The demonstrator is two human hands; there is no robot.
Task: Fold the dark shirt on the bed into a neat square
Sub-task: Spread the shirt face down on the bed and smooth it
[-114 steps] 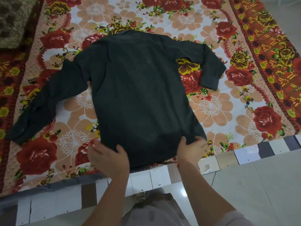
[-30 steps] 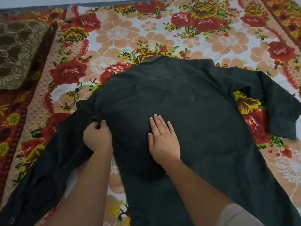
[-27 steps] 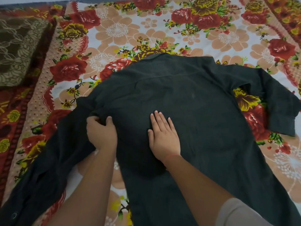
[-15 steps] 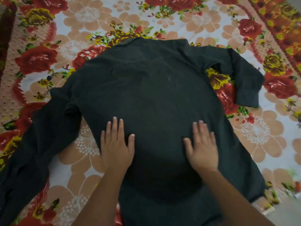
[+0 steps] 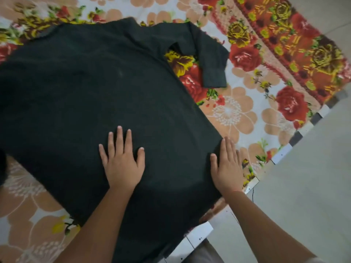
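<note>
The dark green-black long-sleeved cloth shirt [image 5: 91,95] lies spread flat, back side up, on the bed's floral sheet of red roses and peach blossoms [image 5: 247,114]. It fills the centre and left of the frame, its collar end toward the upper left and its hem toward the bottom centre, where the hem reaches the bed's near edge.

Your left hand [image 5: 122,164] rests palm down on the lower middle of the shirt, fingers [image 5: 119,137] spread apart and flat, gripping nothing. Your right hand [image 5: 227,168] lies palm down at the shirt's right side edge, lower right of centre, fingers together and extended; part of it overlaps the sheet just beside the cloth. It clamps nothing.

One sleeve [image 5: 209,59] is bent back toward the shirt body in the upper right of centre, its cuff lying on the sheet, a patch of floral print showing between sleeve and body. The pale tiled floor [image 5: 307,186] occupies the right and lower right of the frame.
</note>
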